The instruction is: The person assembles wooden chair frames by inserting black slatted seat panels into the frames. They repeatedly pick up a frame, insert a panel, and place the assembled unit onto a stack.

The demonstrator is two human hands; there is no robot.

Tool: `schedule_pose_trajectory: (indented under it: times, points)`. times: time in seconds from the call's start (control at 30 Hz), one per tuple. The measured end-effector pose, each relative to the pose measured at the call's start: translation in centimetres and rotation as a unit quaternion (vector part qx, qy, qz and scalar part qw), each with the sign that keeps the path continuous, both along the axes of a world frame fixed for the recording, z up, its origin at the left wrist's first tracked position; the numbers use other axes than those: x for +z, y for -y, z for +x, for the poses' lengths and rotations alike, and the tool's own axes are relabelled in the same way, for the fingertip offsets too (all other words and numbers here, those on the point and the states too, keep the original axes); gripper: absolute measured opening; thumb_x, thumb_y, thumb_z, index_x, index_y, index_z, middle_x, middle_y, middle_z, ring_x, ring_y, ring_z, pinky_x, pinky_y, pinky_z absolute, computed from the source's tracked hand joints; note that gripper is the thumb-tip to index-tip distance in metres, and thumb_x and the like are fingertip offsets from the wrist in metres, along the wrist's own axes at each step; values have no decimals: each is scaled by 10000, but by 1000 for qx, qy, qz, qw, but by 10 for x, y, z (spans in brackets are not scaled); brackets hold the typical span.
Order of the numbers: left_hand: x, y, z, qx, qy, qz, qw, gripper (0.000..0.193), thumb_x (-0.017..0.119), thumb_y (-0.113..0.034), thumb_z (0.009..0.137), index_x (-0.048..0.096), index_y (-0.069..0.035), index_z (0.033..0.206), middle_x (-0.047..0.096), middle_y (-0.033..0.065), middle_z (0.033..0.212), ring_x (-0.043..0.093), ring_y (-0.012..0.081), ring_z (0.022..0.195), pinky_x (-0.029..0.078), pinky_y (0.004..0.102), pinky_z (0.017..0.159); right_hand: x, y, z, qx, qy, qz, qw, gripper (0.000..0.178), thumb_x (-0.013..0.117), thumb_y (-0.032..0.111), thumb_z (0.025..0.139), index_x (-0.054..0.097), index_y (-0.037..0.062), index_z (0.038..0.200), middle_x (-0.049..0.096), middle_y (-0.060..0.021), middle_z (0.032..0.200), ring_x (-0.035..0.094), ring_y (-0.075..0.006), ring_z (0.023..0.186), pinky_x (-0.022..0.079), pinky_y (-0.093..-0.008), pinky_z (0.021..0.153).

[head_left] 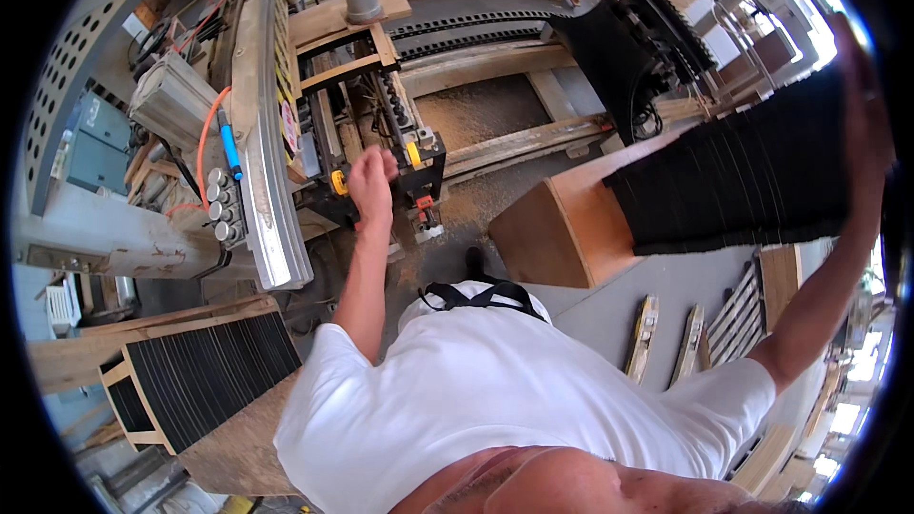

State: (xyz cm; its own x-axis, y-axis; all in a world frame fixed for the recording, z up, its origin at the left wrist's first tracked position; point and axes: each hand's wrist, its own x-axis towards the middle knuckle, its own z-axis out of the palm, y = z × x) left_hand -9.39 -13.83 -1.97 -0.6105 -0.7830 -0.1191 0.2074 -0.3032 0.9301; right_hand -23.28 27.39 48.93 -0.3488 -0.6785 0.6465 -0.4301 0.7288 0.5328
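Note:
My left hand [372,181] is closed over the near end of a machine bed [430,167], between two yellow rollers [339,182]. Its fingers curl inward, and whatever they hold, if anything, is hidden. Farther along that bed lies a light wooden frame [343,73]. At the far right my right arm reaches up beside a long stack of black-edged panels [733,171]. My right hand [864,109] is nearest to that stack's outer end. Motion and the lens rim smear its fingers, so I cannot tell its grip or whether it touches the panels.
A wooden box-like stand [543,233] sits under the right stack. Another stack of black-edged frames [214,371] stands at lower left. A metal rail [276,247] with a blue air gun [231,150] runs along the machine's left. Wooden-topped pallet bars [643,338] lie on the floor at right.

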Motion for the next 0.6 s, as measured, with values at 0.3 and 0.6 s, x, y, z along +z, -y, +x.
schedule_pose_trajectory:
  times: [0.3, 0.6]
  points:
    - [-4, 166, -141, 42, -148, 264, 952, 939, 614, -438, 937, 16, -22, 1529, 122, 270, 1556, 227, 415, 1428, 404, 542, 1079, -250, 181, -44, 372, 309, -73, 872, 205, 706, 83, 790, 676, 81, 992, 684, -43, 1034, 608, -231, 927, 467, -367, 804]
    - [-16, 126, -97, 54, 51, 19, 997, 375, 558, -214, 983, 457, 56, 1222, 530, 171, 1171, 537, 328, 1153, 528, 480, 963, -380, 315, -98, 452, 423, -102, 779, 198, 704, 108, 790, 695, 85, 987, 699, -40, 1009, 620, -243, 921, 478, -370, 816]
